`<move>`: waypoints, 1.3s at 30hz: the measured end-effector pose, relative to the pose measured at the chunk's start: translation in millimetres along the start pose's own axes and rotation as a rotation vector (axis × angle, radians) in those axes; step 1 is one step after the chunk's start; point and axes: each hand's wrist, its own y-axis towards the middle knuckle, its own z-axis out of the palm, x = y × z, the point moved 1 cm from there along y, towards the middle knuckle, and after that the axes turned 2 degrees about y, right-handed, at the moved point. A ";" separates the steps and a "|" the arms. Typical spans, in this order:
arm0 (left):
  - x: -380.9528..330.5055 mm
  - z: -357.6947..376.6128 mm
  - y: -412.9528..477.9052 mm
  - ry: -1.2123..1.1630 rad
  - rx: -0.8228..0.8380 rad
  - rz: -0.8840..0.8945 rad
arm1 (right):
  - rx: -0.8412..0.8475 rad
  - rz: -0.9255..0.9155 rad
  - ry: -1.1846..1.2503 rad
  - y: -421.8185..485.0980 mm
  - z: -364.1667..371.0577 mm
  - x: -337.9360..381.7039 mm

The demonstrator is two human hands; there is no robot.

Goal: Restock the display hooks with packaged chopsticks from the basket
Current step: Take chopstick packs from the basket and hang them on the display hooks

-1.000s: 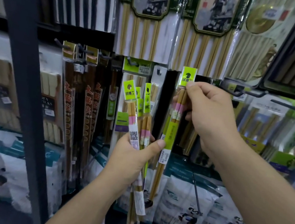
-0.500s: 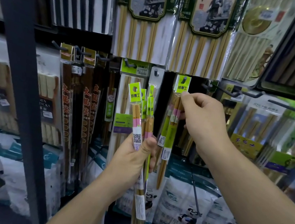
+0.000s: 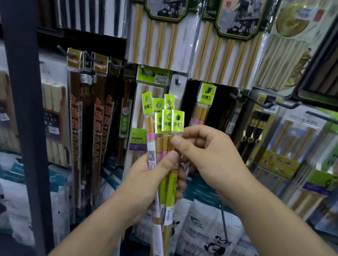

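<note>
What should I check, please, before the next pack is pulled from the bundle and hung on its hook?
1. Left hand grips the bundle of packs securely: ok.
2. Right hand pinches the rightmost pack alone: cannot tell.
3. Hang hole in that pack's green header open: ok.
4. Hook in view, tip showing through the hung pack: ok.
5. Room left on the hook: cannot tell.

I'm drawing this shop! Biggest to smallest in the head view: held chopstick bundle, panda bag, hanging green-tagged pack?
Largest: chopstick bundle in the left hand, though it is nearest the camera.
Middle: panda bag.
Smallest: hanging green-tagged pack, partly hidden behind the right hand.
</note>
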 end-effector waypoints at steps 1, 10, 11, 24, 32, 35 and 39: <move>0.2 0.0 0.2 -0.016 -0.004 -0.009 | 0.001 -0.008 -0.009 0.9 -1.1 -1.5; 4.6 -6.3 3.0 0.040 -0.091 0.010 | -0.224 -0.202 0.013 18.1 -16.1 20.4; 4.8 -7.6 3.3 0.045 -0.092 0.016 | -0.245 -0.221 0.008 19.8 -17.0 24.2; 2.4 -2.7 -0.1 -0.178 -0.005 -0.114 | -0.382 -0.118 -0.093 34.7 -22.9 21.7; 5.6 -6.5 -0.4 -0.041 -0.030 -0.071 | -0.522 -0.155 -0.261 25.2 -24.2 3.9; 3.4 -4.4 -1.5 -0.052 -0.038 -0.052 | -0.466 -0.135 -0.237 17.7 -18.3 -2.3; 0.6 -1.1 -2.7 -0.078 -0.015 -0.025 | -0.190 -0.042 -0.197 8.5 -1.9 -4.3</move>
